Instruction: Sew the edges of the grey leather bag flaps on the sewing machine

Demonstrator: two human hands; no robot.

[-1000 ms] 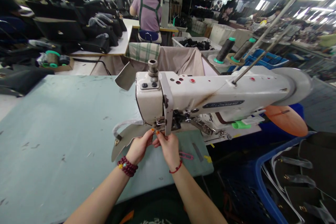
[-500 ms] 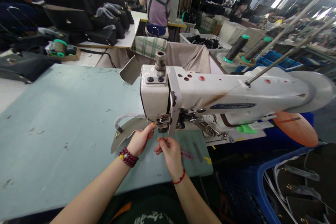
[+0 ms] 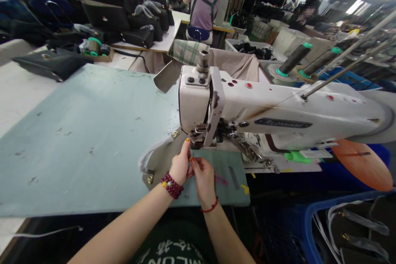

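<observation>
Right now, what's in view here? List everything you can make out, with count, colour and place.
Panel: one, grey-brown, beside the left hand
Wrapped handle: one, whitish wrapping, along the panel
Sewing machine: one, white, centre to right
Work surface: one, pale green, under the panel
Pink loop: one, pink, right of the right hand
Thread spools: two, dark with green ends, behind the machine
Disc: one, orange, right
Basket: one, blue, lower right
Bags: several, black, upper left
Co-worker: one, purple top, upper middle
Left hand: one, maroon beads, below the machine's head
Right hand: one, red bracelet, beside it
Background clutter: too blurred to count
</observation>
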